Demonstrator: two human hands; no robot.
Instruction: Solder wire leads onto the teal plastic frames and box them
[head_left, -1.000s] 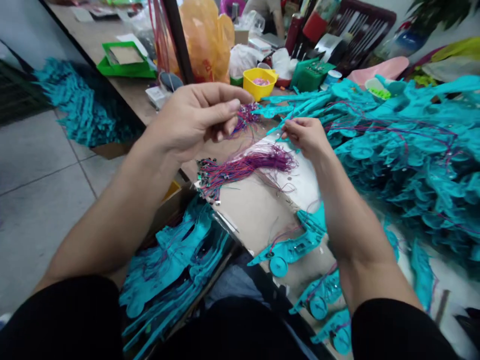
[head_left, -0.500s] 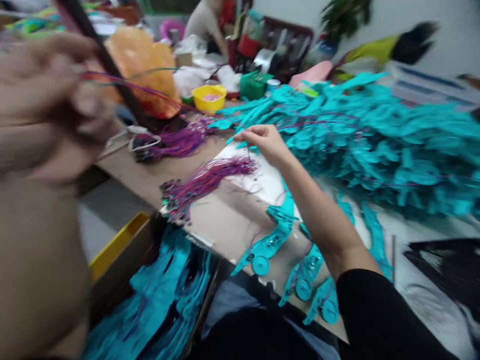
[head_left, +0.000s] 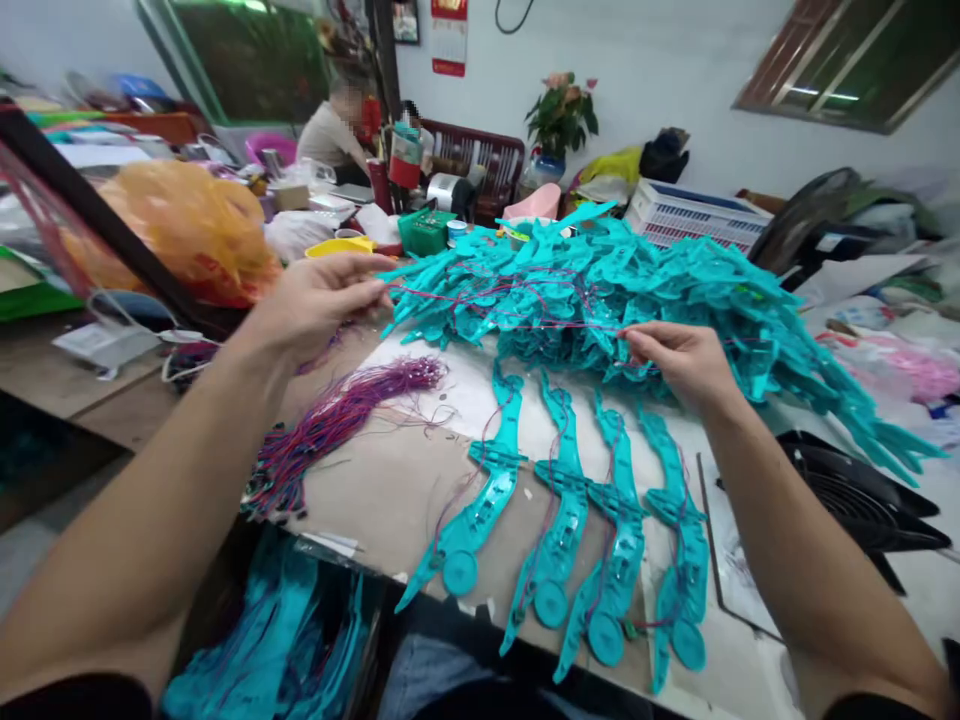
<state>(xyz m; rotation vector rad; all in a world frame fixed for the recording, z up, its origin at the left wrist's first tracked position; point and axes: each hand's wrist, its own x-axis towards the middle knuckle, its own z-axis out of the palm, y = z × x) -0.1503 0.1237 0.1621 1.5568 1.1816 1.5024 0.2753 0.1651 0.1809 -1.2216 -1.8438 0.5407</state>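
Note:
Thin red and purple wires (head_left: 510,322) stretch between my two hands in front of a heap of turquoise plastic parts (head_left: 600,270). My left hand (head_left: 322,300) pinches their left end, fingertips together. At the right end, my right hand (head_left: 671,355) is closed in a pinch on them. Below, several turquoise pieces with round discs, one of them leftmost (head_left: 480,500), lie side by side on the table (head_left: 375,490), wires running along them. A bundle of red and purple wires (head_left: 337,420) lies left of them.
Below the table's front edge is a box of turquoise parts (head_left: 262,620). An orange bag (head_left: 180,230) stands behind a dark slanted post (head_left: 97,200). A green basket (head_left: 426,230) and a white crate (head_left: 697,215) are farther back. A person (head_left: 334,140) sits in the background.
The view has swung up and right. My left hand has moved from close to the camera to over the table. My right hand is farther right, with wires now stretched between both hands.

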